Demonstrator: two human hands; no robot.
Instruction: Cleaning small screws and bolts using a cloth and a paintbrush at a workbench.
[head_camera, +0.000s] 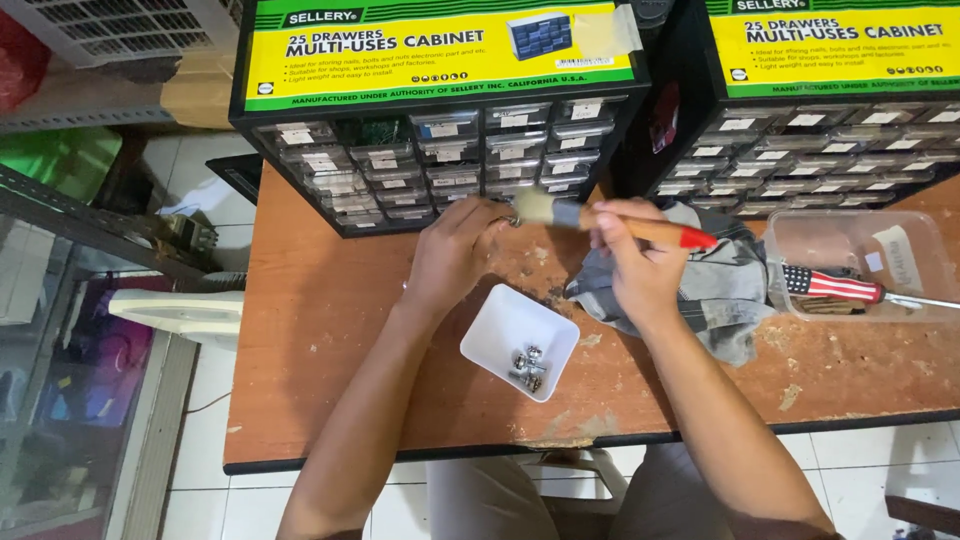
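Two black drawer cabinets stand along the desk's far edge, each topped by a wide rectangular yellow label banded in green: the left label (440, 50) bears a small cabinet picture, the right label (835, 45) runs off the frame. Small white tags (443, 130) mark the clear drawer fronts.

The desk (330, 330) has a matt wood-look surface, reddish brown, worn and chipped in places to a paler rough layer. The brush (610, 222) has pale soft bristles, a dull metal band and a smooth wooden handle with a glossy red tip, and the small tray (500, 325) is smooth white plastic holding shiny metal parts (528, 367). The grey cloth (725, 290) looks soft and creased, and the far drawers (440, 160) are clear glossy plastic.
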